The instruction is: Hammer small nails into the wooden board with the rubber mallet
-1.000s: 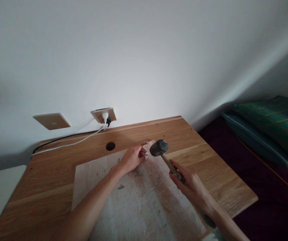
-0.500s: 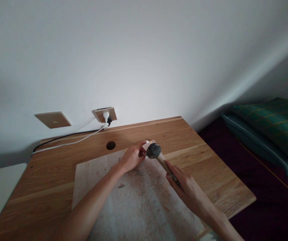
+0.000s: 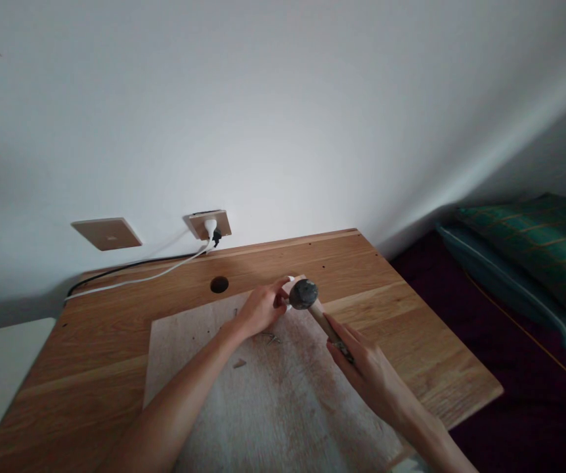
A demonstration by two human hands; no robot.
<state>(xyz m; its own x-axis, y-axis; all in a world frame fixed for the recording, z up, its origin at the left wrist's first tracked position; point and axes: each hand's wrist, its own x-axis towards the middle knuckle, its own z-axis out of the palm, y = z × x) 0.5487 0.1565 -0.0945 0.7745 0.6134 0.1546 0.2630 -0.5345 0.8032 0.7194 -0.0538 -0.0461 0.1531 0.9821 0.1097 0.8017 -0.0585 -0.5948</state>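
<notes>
My right hand [image 3: 362, 364] grips the wooden handle of a hammer [image 3: 304, 293] whose dark head sits low, right beside the fingertips of my left hand [image 3: 262, 307]. The left hand's fingers are pinched together on something small I cannot make out, resting at the far edge of a pale worn board [image 3: 283, 401]. This board lies on a wooden desk [image 3: 386, 309]. A few small nails [image 3: 269, 337] lie on the board just behind the left hand.
A round cable hole [image 3: 219, 284] is in the desk behind the board. White and black cables [image 3: 135, 274] run to a wall socket [image 3: 209, 224]. A second wall plate [image 3: 106, 233] is at left. Green and blue cushions [image 3: 524, 256] lie at right.
The hammer head came down and left from a raised position to beside the left fingertips. The left hand stayed in place.
</notes>
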